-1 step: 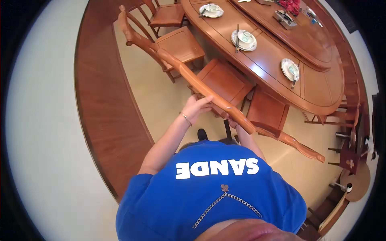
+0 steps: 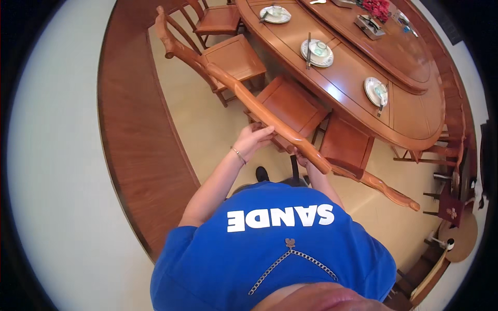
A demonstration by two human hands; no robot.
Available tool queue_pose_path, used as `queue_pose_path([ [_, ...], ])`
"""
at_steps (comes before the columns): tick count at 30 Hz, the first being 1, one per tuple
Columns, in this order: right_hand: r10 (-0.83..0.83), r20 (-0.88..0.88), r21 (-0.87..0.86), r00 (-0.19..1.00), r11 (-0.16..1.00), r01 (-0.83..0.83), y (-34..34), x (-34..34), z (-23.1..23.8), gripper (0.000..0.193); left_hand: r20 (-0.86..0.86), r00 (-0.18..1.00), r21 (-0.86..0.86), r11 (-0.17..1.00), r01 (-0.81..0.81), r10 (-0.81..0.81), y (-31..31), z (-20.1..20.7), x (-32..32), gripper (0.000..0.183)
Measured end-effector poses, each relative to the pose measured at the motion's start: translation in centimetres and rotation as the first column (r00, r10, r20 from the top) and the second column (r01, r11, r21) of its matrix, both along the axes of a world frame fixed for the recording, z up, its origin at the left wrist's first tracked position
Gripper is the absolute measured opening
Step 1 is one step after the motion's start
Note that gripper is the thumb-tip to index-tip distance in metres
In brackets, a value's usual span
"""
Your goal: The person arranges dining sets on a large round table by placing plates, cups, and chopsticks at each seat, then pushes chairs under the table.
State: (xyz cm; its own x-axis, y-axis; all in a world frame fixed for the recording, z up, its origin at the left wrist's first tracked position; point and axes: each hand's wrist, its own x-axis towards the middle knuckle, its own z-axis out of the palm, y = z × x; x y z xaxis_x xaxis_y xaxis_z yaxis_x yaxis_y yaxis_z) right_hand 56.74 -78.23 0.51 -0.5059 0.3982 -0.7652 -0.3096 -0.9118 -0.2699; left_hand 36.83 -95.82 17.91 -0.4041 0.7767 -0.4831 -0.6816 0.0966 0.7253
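Note:
A wooden chair (image 2: 290, 111) stands in front of me, its glossy curved top rail (image 2: 270, 119) running diagonally across my view. My left hand (image 2: 252, 141) grips that rail near its middle, thumb over the top and the other fingers behind it. Close to the rail's right end, my right hand (image 2: 303, 158) is closed on the chair back; the rail hides part of its fingers. The chair's seat faces the large round wooden table (image 2: 358, 106).
More wooden chairs (image 2: 236, 57) line the table on the left, and another chair (image 2: 347, 140) stands close on the right. Plates with bowls and chopsticks (image 2: 317, 53) sit along the table's edge. A brown wooden panel (image 2: 135, 129) runs along the left wall. A small round table (image 2: 461, 236) stands far right.
The whole view has shifted very slightly. Both hands keep their places on the chair back.

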Motion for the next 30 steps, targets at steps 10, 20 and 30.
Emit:
queue_pose_path([
  [10,0.082,-0.068,0.047,0.994,0.996,-0.079,0.0,3.2,-4.4,0.035,0.068,0.954,-0.279,0.924,-0.261,0.29,-13.8,-8.5,-3.5,0.066],
  [20,0.5,0.813,-0.09,0.297,0.613,-0.785,-3.5,5.5,-13.9,0.044,0.047,0.912,-0.32,0.871,-0.372,0.407,-16.9,-11.5,-15.3,0.052],
  [30,0.682,0.721,-0.23,0.123,0.403,-0.886,-8.1,-12.5,-14.1,0.058,-0.081,0.938,-0.408,0.847,-0.339,0.336,-16.7,-10.3,-37.9,0.036],
])
